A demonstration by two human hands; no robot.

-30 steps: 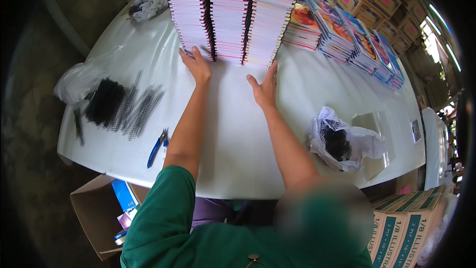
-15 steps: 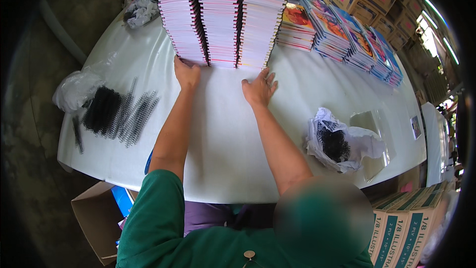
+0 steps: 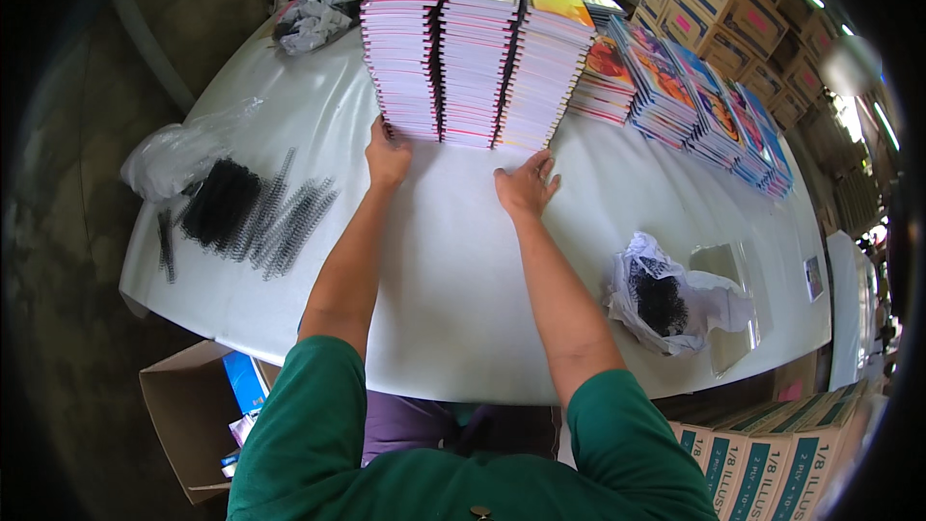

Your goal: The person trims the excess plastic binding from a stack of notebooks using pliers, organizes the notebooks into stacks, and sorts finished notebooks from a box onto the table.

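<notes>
Three tall stacks of thick-paged books stand side by side at the table's far middle: a red-topped left stack [image 3: 400, 63], a red-topped middle stack [image 3: 476, 68] and a yellow-topped right stack [image 3: 550, 72]. Dark bits show along their edges, like spiral binding. At the left stack's lower outer corner rests my left hand [image 3: 389, 159], its fingers extended along the side and partly hidden. My right hand [image 3: 526, 185] touches the bottom outer corner of the yellow-topped stack, fingers spread. Neither hand wraps round a book.
Black spiral coils [image 3: 289, 227] lie at the left beside a plastic bag [image 3: 169, 159]. Crumpled white paper [image 3: 709, 304] holds more black coils at the right. Stacks of colourful books [image 3: 666, 77] fill the far right. Cartons [image 3: 748, 24] rise behind; an opened box [image 3: 183, 425] stands below left.
The view has shifted, so the table and stacks appear lower and further right. Both hands stay at the stacks' lower corners. Another person's arms now show at the far edge.
</notes>
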